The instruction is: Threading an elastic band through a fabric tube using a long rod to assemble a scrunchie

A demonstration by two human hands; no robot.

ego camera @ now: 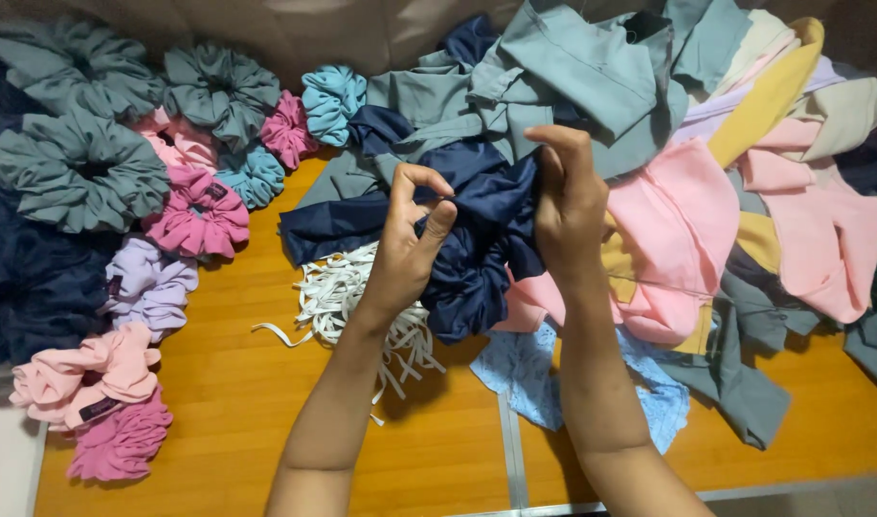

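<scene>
A single head-worn camera looks steeply down, almost straight from above, onto an orange wood-grain floor [237,421], with the person's forearms entering from the bottom edge and running up to mid-frame. It sits close, so the left hand [407,244] and right hand [568,206] fill the centre. No second view shares the scene.
</scene>
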